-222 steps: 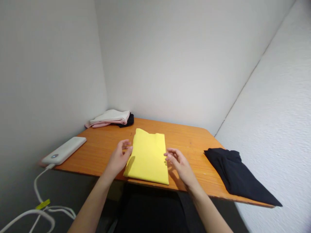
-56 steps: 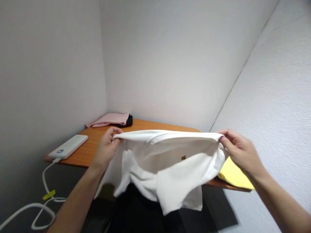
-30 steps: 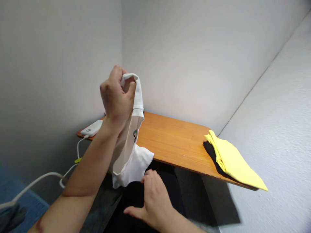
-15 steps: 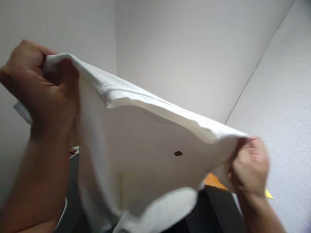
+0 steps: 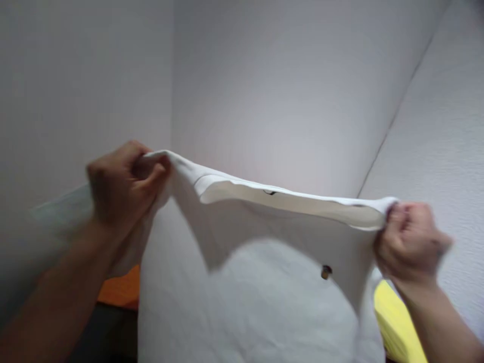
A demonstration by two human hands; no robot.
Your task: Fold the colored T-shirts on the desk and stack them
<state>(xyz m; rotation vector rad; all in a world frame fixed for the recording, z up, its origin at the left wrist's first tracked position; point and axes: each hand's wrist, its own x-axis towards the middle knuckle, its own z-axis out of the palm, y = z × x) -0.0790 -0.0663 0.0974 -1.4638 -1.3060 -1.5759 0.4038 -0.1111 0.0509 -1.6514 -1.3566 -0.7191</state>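
Observation:
A white T-shirt (image 5: 249, 302) hangs spread between my two hands, its neck opening along the top edge. My left hand (image 5: 123, 181) is closed on one shoulder, thumb and fingers pinching the cloth. At the other shoulder, close beside the collar, my right hand (image 5: 410, 239) grips the fabric in a fist. A small dark and gold mark (image 5: 325, 272) shows on the shirt's chest, blurred. Pale cloth, likely a sleeve, sticks out left of my left wrist. The lower part of the shirt runs out of the picture.
Plain pale walls (image 5: 264, 91) meet in a corner ahead, with another wall at the right. Something orange (image 5: 123, 290) lies low at the left above a dark area. Yellow material (image 5: 397, 322) shows beneath my right forearm.
My left hand has come down and inward, and the shirt's top edge is now nearly level. The bunched shirt front has dropped and hangs open. Both hands keep their hold.

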